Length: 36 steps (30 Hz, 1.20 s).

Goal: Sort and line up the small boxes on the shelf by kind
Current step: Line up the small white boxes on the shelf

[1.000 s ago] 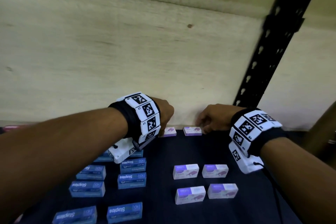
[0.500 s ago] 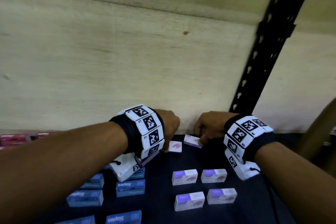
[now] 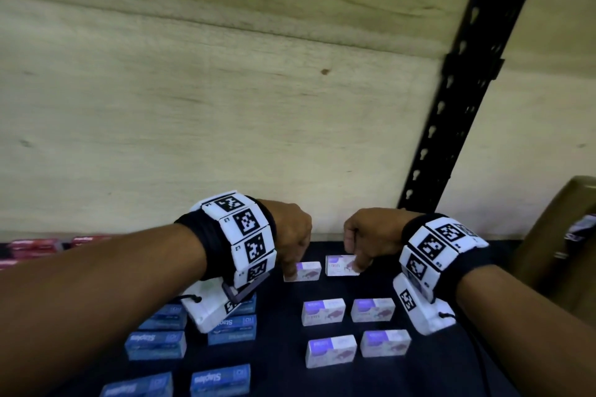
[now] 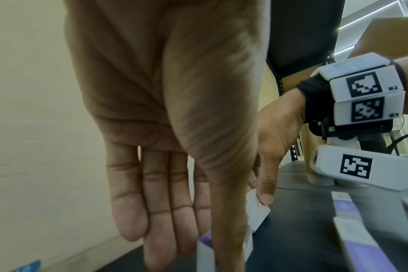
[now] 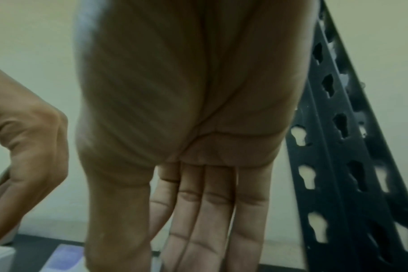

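Note:
Two purple-and-white boxes lie side by side at the back of the dark shelf (image 3: 278, 348). My left hand (image 3: 290, 269) reaches down and pinches the left box (image 3: 306, 271) at its left end; the left wrist view shows that box (image 4: 204, 252) between thumb and straight fingers. My right hand (image 3: 354, 263) pinches the right box (image 3: 340, 266), with its thumb on the box's (image 4: 256, 213) near edge. In front of them a block of purple-and-white boxes (image 3: 323, 311) stands in two rows. Blue Staples boxes (image 3: 156, 343) are lined up to the left, partly hidden by my left forearm.
A plywood back wall (image 3: 225, 106) closes the shelf just behind the hands. A black slotted upright (image 3: 451, 106) rises at the back right, and a brown cardboard box (image 3: 554, 251) stands at the right. Red boxes (image 3: 32, 246) lie at the far left.
Both hands have drawn their purple-and-white boxes away from the back wall, nearer to the rows in front. The right box, tilted half a second ago, now lies flat and square.

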Each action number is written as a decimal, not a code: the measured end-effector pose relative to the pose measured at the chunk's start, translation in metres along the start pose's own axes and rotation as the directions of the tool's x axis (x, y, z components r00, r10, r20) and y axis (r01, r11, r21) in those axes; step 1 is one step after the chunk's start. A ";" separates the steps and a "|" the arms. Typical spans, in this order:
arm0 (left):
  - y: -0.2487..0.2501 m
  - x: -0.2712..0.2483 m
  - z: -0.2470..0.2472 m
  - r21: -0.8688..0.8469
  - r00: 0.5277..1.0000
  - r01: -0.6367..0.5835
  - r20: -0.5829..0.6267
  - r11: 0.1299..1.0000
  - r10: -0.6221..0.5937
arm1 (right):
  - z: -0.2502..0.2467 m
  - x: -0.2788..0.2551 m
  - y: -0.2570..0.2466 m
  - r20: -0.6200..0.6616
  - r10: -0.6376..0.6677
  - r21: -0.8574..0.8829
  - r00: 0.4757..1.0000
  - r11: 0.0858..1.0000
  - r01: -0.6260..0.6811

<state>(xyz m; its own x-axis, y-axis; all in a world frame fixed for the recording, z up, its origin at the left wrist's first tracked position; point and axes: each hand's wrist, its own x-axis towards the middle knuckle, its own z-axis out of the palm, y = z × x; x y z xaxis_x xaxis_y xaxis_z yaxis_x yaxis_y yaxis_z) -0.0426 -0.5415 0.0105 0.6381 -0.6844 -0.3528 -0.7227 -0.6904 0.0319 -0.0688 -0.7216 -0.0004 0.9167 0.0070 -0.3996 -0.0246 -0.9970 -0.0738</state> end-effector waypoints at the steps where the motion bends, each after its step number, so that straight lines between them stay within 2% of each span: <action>1: 0.001 -0.001 0.000 -0.005 1.000 -0.002 0.000 1.000 0.002 | 0.001 -0.001 0.000 0.005 -0.004 0.018 1.000 1.000 0.004; 11: 0.005 -0.010 0.002 -0.109 0.998 -0.029 0.044 0.994 0.034 | 0.001 -0.026 0.002 0.092 0.004 0.007 0.996 1.000 -0.005; 17: 0.009 -0.012 0.001 -0.178 0.995 -0.064 0.070 0.982 0.077 | 0.003 -0.034 0.004 0.089 0.032 0.008 0.996 0.999 -0.033; 23: 0.012 -0.014 0.003 -0.170 1.000 -0.018 0.007 0.985 0.020 | 0.000 -0.040 0.004 0.098 0.072 0.032 0.993 0.997 -0.075; 27: 0.008 -0.022 0.000 -0.122 0.999 0.022 -0.035 0.992 -0.027 | -0.011 -0.050 0.000 -0.001 0.078 0.046 0.997 0.996 -0.077; 31: -0.004 -0.041 -0.009 -0.112 0.996 0.059 -0.065 0.992 -0.066 | -0.019 -0.057 -0.011 -0.098 0.035 0.042 0.995 0.999 -0.031; 36: -0.022 -0.081 -0.018 -0.074 0.983 0.126 -0.125 0.989 -0.135 | -0.025 -0.058 -0.039 -0.151 -0.063 0.009 0.987 0.998 0.065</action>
<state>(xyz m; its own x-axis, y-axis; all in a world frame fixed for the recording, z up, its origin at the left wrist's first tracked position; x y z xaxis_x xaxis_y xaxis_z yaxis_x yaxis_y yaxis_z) -0.0733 -0.4750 0.0553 0.7579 -0.6090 -0.2341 -0.6148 -0.7867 0.0561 -0.1114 -0.6853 0.0484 0.9661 0.0578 -0.2518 0.0312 -0.9936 -0.1082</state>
